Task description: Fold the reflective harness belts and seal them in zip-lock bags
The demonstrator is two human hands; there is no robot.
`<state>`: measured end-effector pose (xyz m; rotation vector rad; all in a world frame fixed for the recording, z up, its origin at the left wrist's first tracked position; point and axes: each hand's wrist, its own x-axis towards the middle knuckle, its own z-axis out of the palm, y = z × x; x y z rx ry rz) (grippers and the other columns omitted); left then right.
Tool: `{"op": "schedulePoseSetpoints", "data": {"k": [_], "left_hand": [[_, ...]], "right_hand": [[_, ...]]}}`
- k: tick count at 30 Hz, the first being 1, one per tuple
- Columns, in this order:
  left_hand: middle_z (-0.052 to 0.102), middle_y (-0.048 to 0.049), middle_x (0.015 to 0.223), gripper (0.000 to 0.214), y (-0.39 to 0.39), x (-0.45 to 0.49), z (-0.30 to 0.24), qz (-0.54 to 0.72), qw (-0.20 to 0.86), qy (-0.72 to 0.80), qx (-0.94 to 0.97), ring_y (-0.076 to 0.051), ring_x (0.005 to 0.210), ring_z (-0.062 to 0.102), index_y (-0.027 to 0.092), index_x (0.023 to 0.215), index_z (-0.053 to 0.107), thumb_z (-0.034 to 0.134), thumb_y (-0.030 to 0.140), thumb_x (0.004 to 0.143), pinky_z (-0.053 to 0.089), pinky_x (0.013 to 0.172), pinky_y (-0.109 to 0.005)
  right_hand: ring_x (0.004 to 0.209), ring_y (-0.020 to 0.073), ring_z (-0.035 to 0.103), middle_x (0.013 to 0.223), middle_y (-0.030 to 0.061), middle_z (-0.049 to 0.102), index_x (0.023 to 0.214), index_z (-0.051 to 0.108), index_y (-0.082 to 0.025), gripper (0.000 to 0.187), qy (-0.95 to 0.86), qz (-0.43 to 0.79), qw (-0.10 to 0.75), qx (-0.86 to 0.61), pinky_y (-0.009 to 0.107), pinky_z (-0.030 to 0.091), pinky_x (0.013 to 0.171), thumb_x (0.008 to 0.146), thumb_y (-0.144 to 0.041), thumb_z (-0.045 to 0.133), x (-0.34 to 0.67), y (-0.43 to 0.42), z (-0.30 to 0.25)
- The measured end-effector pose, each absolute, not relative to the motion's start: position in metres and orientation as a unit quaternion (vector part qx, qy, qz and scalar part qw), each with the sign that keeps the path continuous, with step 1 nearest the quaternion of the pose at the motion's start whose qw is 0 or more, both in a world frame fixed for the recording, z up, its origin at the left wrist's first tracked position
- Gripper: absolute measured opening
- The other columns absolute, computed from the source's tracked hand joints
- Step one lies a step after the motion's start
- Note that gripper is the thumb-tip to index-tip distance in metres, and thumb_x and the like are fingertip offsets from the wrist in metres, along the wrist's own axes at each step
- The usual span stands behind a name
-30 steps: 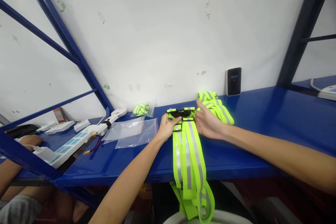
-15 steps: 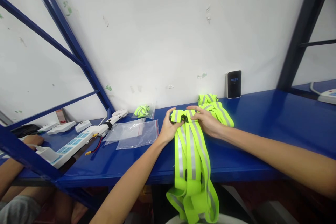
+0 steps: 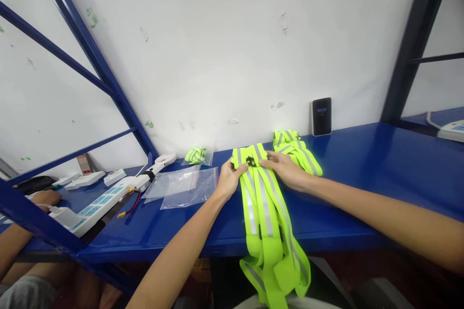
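A neon yellow-green reflective strap vest (image 3: 264, 212) with silver stripes lies on the blue steel shelf (image 3: 348, 207), its lower straps hanging over the front edge. My left hand (image 3: 229, 179) grips its top near a small black buckle, which is mostly hidden. My right hand (image 3: 284, 171) rests its fingers across the straps just to the right, holding the same vest. Behind my right hand lies a second folded reflective vest (image 3: 297, 152). Left of my left hand are a small zip bag with folded neon straps (image 3: 196, 155) and flat clear zip bags (image 3: 188, 187).
A white power strip (image 3: 97, 207) with wires and a small white fan (image 3: 161, 164) lie at the left. A co-worker's hand (image 3: 45, 198) rests beyond the blue shelf upright (image 3: 108, 82). A black digital device (image 3: 321, 117) stands against the wall.
The vest's top, bunched around the black buckle earlier, now lies folded over it. The hanging straps have shifted right, and my hands have drawn closer together on the vest.
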<state>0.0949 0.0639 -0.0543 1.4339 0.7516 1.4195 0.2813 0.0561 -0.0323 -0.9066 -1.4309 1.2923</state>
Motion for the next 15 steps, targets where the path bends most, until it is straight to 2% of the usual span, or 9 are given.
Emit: {"op": "schedulePoseSetpoints", "data": {"k": [2,3,5,9,12,15], "left_hand": [[0.070,-0.0095,0.106,0.040,0.064,0.096,-0.053,0.600,0.452,0.315,0.580,-0.024,0.094,0.066,0.014,0.103,0.062,0.076,0.033,0.070,0.050,0.085,-0.036],[0.070,-0.0095,0.106,0.040,0.064,0.097,-0.051,0.608,0.445,0.318,0.575,-0.024,0.094,0.066,0.014,0.103,0.062,0.076,0.033,0.070,0.050,0.085,-0.036],[0.070,-0.0097,0.107,0.042,0.063,0.098,-0.050,0.621,0.442,0.318,0.563,-0.025,0.095,0.066,0.015,0.103,0.061,0.076,0.035,0.069,0.051,0.085,-0.037],[0.069,-0.0099,0.111,0.039,0.060,0.102,-0.048,0.634,0.455,0.306,0.545,-0.025,0.099,0.065,0.016,0.102,0.061,0.075,0.036,0.071,0.050,0.089,-0.039],[0.069,-0.0095,0.109,0.038,0.058,0.104,-0.049,0.626,0.476,0.298,0.542,-0.025,0.099,0.065,0.016,0.103,0.060,0.073,0.035,0.073,0.050,0.089,-0.039],[0.070,-0.0096,0.107,0.038,0.056,0.105,-0.049,0.619,0.485,0.297,0.541,-0.026,0.100,0.065,0.016,0.104,0.060,0.073,0.035,0.073,0.049,0.089,-0.040]], "right_hand": [[0.118,0.0347,0.055,0.117,0.0073,0.067,0.112,0.063,-0.025,0.035,-0.590,0.548,0.475,-0.354,0.052,0.042,0.101,0.078,-0.030,0.066,0.278,0.052,-0.033],[0.116,0.0344,0.056,0.116,0.0053,0.068,0.110,0.064,-0.027,0.032,-0.590,0.553,0.475,-0.346,0.052,0.044,0.100,0.078,-0.027,0.065,0.276,0.050,-0.034],[0.114,0.0331,0.059,0.115,0.0032,0.069,0.111,0.063,-0.028,0.035,-0.580,0.571,0.478,-0.329,0.050,0.048,0.097,0.076,-0.022,0.065,0.273,0.049,-0.035],[0.101,0.0302,0.066,0.105,0.0054,0.072,0.109,0.063,-0.021,0.035,-0.586,0.604,0.458,-0.286,0.046,0.054,0.088,0.074,-0.022,0.067,0.272,0.050,-0.036],[0.090,0.0289,0.069,0.091,0.0041,0.075,0.102,0.065,-0.019,0.032,-0.599,0.580,0.461,-0.301,0.044,0.056,0.082,0.071,-0.025,0.072,0.274,0.050,-0.037],[0.088,0.0296,0.070,0.090,0.0039,0.075,0.102,0.066,-0.020,0.035,-0.605,0.569,0.467,-0.302,0.046,0.056,0.082,0.069,-0.026,0.075,0.275,0.050,-0.039]]}}
